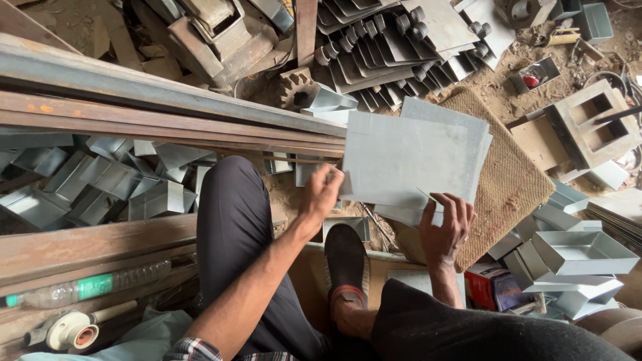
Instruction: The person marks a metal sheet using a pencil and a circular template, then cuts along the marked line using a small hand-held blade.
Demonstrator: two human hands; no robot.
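A stack of flat grey metal sheets (408,157) lies over a woven brown mat (498,174) in front of me. My left hand (322,195) grips the left edge of the top sheet with pinched fingers. My right hand (445,230) rests at the sheets' near edge, fingers curled on the lower sheets, with a thin stick-like tool between them. My dark-trousered legs and one foot in a dark shoe (346,257) are below the hands.
Rusty steel bars (154,110) run across the left. Folded metal trays (100,190) pile under them, more trays (575,257) at right. Bent sheet parts (394,47) lie at the top. A plastic bottle (83,289) lies lower left; a grey block (592,124) sits at right.
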